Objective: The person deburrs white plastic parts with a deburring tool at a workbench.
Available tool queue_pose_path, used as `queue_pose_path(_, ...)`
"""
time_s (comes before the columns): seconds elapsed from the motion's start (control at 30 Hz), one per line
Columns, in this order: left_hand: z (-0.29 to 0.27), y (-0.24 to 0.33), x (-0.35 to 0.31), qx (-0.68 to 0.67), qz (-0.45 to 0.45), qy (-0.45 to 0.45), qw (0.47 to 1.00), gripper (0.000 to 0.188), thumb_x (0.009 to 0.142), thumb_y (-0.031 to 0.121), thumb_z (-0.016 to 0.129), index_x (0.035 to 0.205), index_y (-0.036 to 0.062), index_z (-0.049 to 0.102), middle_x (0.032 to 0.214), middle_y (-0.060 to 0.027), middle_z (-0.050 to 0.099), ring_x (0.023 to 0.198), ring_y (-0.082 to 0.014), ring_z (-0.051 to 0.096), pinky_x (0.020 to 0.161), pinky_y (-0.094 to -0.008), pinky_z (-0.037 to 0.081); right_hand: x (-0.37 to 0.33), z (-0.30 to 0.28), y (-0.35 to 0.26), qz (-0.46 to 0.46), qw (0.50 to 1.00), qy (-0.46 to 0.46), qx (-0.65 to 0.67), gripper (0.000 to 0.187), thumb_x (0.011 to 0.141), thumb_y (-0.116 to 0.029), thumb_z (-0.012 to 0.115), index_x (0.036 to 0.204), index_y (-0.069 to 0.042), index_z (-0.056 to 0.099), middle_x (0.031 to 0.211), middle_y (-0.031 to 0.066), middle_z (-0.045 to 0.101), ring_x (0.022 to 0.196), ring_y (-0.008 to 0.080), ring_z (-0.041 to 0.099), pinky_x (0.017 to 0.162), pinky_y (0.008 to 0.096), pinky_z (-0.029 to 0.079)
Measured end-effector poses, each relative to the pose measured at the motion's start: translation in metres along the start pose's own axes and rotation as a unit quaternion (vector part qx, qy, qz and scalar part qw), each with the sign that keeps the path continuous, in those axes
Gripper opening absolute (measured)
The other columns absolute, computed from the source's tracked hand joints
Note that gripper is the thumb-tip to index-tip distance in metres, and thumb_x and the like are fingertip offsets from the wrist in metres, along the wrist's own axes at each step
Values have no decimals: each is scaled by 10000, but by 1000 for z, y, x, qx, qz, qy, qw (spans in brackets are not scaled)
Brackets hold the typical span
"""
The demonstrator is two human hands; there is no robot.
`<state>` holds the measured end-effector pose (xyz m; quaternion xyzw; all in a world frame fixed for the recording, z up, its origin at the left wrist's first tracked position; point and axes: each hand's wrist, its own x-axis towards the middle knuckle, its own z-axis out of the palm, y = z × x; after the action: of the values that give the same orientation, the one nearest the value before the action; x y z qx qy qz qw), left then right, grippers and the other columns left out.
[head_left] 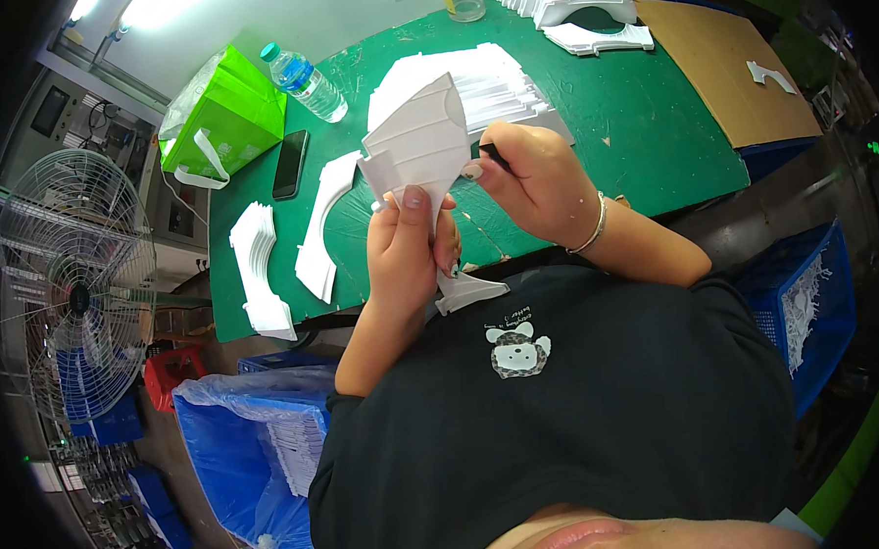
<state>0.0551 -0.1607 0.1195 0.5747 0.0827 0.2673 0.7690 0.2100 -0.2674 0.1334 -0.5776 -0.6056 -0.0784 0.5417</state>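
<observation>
My left hand (406,245) is closed round the narrow lower part of a curved white plastic part (418,138), its thumb on the front face. The part is raised above the green table, its wide ribbed end pointing up and its lower tip near my shirt. My right hand (546,186) is closed on a small black tool (494,155) at the part's right edge; the fingers hide most of it, so its exact kind cannot be told. Behind the part lies a row of stacked white plastic parts (510,90). A single similar part (326,225) lies left of my left hand.
Further left are a nested stack of white parts (255,253), a phone (291,165), a water bottle (306,82) and a green bag (231,112). Cardboard (715,66) covers the right side. Blue crates (819,327) and a lined blue bin (222,451) stand beside me, a fan (77,290) at left.
</observation>
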Motion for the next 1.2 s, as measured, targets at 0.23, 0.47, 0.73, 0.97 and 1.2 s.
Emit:
queue_pose_path(0.23,1,-2,1,-31,-24,-31,999,420,1041,398,418,958,14,567,482,-34,450,403,-108,392,427,-249,335,-3,3,0,29,999,-35,14,281,929,-238,631,797,-14,525,659,176,538,600,367,546,546,408,434)
queue_pose_path(0.47,0,-5,2,-42,-30,-37,998,423,1040,405,418,952,19,564,477,-32,440,395,-108,384,423,-250,330,-3,2,-3,90,992,-56,61,316,955,-257,596,769,-8,540,667,186,537,607,378,541,559,410,439)
queue_pose_path(0.73,4,-3,1,-28,-21,-45,998,422,1044,392,416,957,10,573,499,-22,457,413,-95,392,426,-241,326,-12,8,-1,59,986,-119,102,285,943,-232,599,776,-5,561,687,204,567,640,396,565,567,420,444)
queue_pose_path(0.97,-12,11,-4,329,145,-5,933,343,879,3,599,1216,-60,604,661,-73,605,529,-114,580,503,-251,442,1,-40,-5,53,996,-51,49,319,936,-244,640,772,-8,501,610,139,467,524,270,420,520,353,403)
queue_pose_path(1.2,-21,14,6,451,332,-100,822,419,837,134,637,1224,-29,634,750,-118,669,529,-221,584,523,-308,446,3,-55,-15,22,997,-75,-22,354,942,-264,630,756,-15,459,617,159,431,554,334,433,522,388,378)
